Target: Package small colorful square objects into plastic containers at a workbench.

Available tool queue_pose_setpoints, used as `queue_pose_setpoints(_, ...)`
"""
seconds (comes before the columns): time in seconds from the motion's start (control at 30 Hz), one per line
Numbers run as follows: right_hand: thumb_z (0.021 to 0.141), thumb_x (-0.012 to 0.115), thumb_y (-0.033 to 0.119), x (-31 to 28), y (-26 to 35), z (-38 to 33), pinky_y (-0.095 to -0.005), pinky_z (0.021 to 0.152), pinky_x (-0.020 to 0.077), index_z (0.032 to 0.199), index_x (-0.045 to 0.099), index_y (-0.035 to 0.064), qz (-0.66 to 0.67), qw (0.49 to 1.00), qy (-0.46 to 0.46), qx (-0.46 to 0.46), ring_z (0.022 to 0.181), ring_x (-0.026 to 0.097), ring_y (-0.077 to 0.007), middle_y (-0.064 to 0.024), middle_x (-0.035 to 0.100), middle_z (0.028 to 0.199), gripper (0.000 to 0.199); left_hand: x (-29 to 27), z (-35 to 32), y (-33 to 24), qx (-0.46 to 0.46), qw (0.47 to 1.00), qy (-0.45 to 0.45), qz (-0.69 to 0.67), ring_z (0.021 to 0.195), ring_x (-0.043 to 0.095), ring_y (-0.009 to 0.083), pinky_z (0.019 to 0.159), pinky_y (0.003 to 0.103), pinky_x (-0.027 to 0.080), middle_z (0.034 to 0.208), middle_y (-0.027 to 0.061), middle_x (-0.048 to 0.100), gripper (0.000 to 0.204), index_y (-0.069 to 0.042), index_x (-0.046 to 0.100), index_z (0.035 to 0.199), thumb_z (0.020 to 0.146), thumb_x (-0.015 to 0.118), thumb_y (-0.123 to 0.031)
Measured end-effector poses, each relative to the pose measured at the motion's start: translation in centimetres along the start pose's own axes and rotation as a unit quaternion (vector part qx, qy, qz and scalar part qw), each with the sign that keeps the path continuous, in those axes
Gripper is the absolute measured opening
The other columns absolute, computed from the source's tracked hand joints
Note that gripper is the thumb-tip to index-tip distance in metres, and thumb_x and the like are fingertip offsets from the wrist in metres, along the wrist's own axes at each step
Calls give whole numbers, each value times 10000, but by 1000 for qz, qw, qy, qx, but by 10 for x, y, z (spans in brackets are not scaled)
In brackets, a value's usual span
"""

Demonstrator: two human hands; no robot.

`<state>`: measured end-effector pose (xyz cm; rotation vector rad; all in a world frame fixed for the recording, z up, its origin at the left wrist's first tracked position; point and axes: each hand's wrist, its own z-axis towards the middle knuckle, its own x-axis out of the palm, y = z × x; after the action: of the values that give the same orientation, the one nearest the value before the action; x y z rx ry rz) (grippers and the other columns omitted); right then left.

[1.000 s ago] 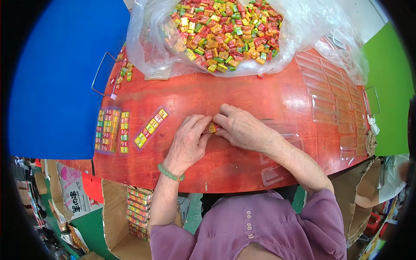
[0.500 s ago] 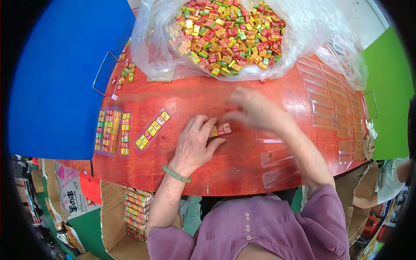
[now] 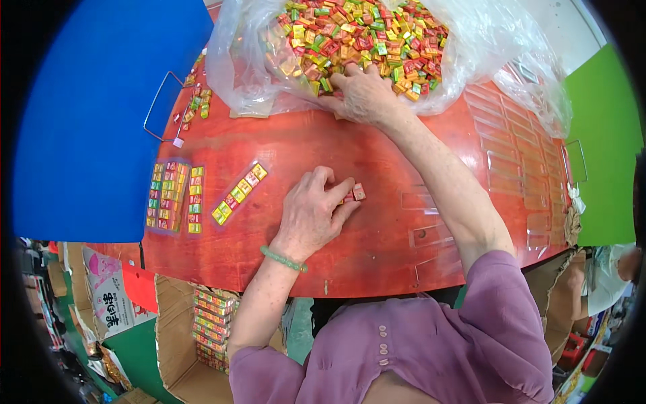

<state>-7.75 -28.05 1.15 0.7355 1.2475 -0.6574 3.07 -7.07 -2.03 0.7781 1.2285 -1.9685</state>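
red-yellow-green blocks (image 3: 367, 34) in clear plastic bag (image 3: 232, 74) were touched by right hand (image 3: 367, 96), fingers spread; short pinkish block row (image 3: 358, 192) was pinched on red tabletop (image 3: 303, 145) by left hand (image 3: 309, 210); picking was judged in hand, pinch needed next.

The right hand (image 3: 364, 96) touches the blocks (image 3: 336, 48) in the bag (image 3: 478, 47). In front of the bag, the left hand (image 3: 311, 210) seems to pinch a short row (image 3: 358, 192), partly hidden.

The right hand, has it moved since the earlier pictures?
Yes. Against the red table, the right hand moved forward, from mid-table to the colourful pieces in the clear plastic bag.
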Motion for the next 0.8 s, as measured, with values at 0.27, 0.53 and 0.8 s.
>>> queue_pose_setpoints(0.27, 900, 737, 452, -15, -25, -39, -468, 875, 544, 1246, 708, 152, 91, 990, 86, -68, 1106, 647, -363, -151, 681, 1180, 459, 4, 0, 1, 23, 999, -36, 3, 817, 589, 268, 701, 409, 518, 902, 75, 538, 223, -96, 746, 992, 870, 782, -280)
queue_pose_setpoints(0.53, 863, 796, 261, -23, -56, -75, -411, 867, 549, 1254, 668, 39, 191, 981, 17, -36, 992, 691, -327, -187, 696, 1110, 467, 5, 3, -2, 38, 999, -33, 3, 802, 602, 251, 674, 397, 505, 896, 67, 549, 244, -92, 761, 1053, 855, 802, -227)
queue_pose_setpoints(0.8, 899, 728, 137, -46, -34, -133, -451, 848, 545, 1197, 662, 34, 97, 991, -39, -83, 996, 655, -379, -190, 636, 1124, 322, 4, 0, 1, 26, 999, -32, 9, 799, 602, 242, 665, 392, 506, 900, 63, 552, 238, -92, 764, 1045, 850, 805, -221)
